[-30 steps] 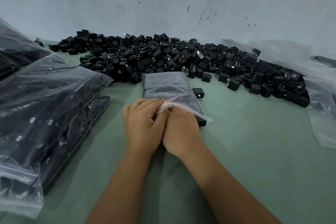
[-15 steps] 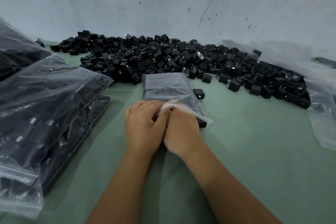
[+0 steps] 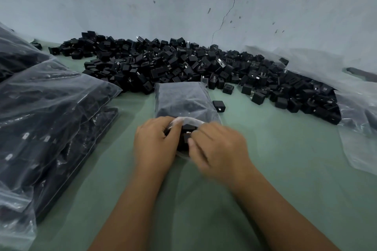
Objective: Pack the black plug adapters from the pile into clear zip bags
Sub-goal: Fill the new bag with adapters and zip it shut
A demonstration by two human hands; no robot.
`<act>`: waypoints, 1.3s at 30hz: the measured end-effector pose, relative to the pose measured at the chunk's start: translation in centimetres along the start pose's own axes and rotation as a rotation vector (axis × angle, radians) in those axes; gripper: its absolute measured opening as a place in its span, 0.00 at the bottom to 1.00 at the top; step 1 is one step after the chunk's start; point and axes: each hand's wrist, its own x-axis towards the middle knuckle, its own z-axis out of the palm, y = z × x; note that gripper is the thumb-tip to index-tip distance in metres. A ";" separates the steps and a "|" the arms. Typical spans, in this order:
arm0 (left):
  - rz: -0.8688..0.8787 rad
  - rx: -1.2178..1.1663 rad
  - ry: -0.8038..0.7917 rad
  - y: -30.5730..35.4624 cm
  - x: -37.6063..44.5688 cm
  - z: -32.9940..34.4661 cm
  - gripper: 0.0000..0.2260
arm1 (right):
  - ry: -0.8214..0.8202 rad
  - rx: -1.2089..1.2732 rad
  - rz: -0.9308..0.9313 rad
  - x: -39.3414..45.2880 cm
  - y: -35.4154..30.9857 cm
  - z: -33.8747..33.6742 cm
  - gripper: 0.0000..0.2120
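Head view: both hands meet at the near mouth of the zip bag (image 3: 183,100) on the green table (image 3: 285,169); left hand (image 3: 155,144) pinches its rim, right hand (image 3: 218,149), blurred, grips its edge beside adapters. Beyond lies the adapter pile (image 3: 183,65).

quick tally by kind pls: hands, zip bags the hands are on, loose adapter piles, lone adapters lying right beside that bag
hands: 2 (left hand, right hand)
zip bag: 1
adapter pile: 1
lone adapter: 1
total: 5
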 end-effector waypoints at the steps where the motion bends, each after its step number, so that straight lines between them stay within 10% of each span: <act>1: -0.024 0.015 -0.004 -0.1 0.0 0.1 0.15 | 0.082 -0.036 0.028 0.3 1.2 -0.1 0.14; 5: -0.078 0.043 -0.029 -0.4 0.0 0.3 0.14 | 0.009 0.172 0.615 2.4 7.5 1.2 0.19; 11: -0.067 0.090 -0.041 -0.6 0.1 0.4 0.14 | -0.475 0.334 0.858 1.4 11.6 5.6 0.28; 31: -0.006 -0.022 -0.054 -0.2 0.0 -0.1 0.13 | 0.357 0.533 1.058 -1.2 6.0 1.6 0.08; 39: 0.070 -0.115 0.020 0.8 -0.5 -0.4 0.12 | 0.184 0.635 1.006 -0.2 -3.9 1.5 0.18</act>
